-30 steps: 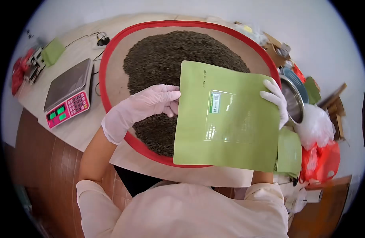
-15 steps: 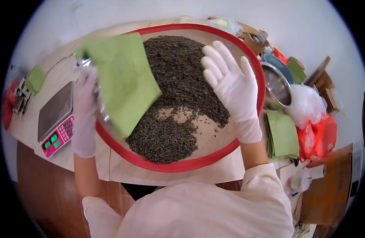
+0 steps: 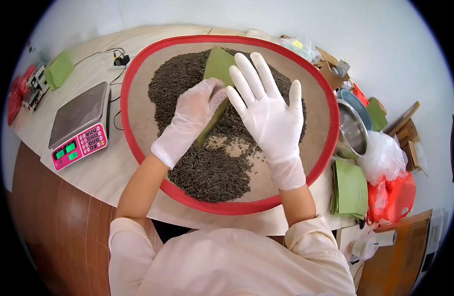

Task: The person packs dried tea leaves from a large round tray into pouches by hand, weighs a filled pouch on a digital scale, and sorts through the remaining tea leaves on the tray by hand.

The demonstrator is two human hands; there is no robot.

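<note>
My left hand (image 3: 196,106), in a thin white glove, is closed on a green pouch (image 3: 218,65). The pouch is turned nearly edge-on, and part of it is hidden behind my hands. Just to its right, my right hand (image 3: 269,116) is gloved too, with fingers stretched and the palm facing up toward me. It holds nothing; whether its fingertips touch the pouch I cannot tell. Beneath both hands lies a wide round tray (image 3: 227,208) with a red rim. Dark dried leaves that look like tea (image 3: 207,175) are heaped in it, with a smaller pile at the near side.
A pink-fronted scale (image 3: 81,116) stands left of the tray, with a black plug and cables (image 3: 121,60) behind it. On the right are a metal bowl (image 3: 353,128), a stack of green pouches (image 3: 350,187), red plastic bags (image 3: 397,197) and a cardboard box (image 3: 397,261).
My left hand has carried the green pouch rightward, from beside the scale to over the tray's middle, turning it nearly edge-on. My right hand has shifted slightly left and stays open.
</note>
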